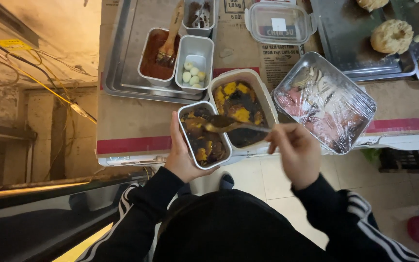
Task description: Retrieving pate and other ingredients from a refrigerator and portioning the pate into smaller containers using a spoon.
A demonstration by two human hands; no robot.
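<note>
- At the far left a dim concrete wall (35,111) with loose yellow cables runs beside the cardboard-covered counter (127,126).
- On the counter a steel tray (122,73) carries a small tin of red-brown sauce (153,60) with a wooden-handled brush (170,34) standing in it, and just beside it a tin of small pale balls (193,65).
- The left hand (183,157) is clamped under and around a small metal tin (203,140), held at the counter's near edge. It is filled with a dark, glossy mix with yellow pieces. I judge it fairly light but wet and slippery at the rim, so a cupped grip from below with the thumb on the side wall suits it; tilting would spill.
- Touching it on the right stands a larger pale plastic container (265,104) with the same dark and yellow filling.
- A spoon (221,123) lies across both, its bowl over the small tin and loaded with dark sauce. It is stiff and thin; the handle end is the place to hold.
- The right hand (294,150) is closed in a pinch on that handle.
- Further right a foil tray under cling film (323,102) holds pink slices, soft and easily dented.
- Behind sit a clear lidded box (278,22) and a dark tray (345,43) with round buns (391,36).
</note>
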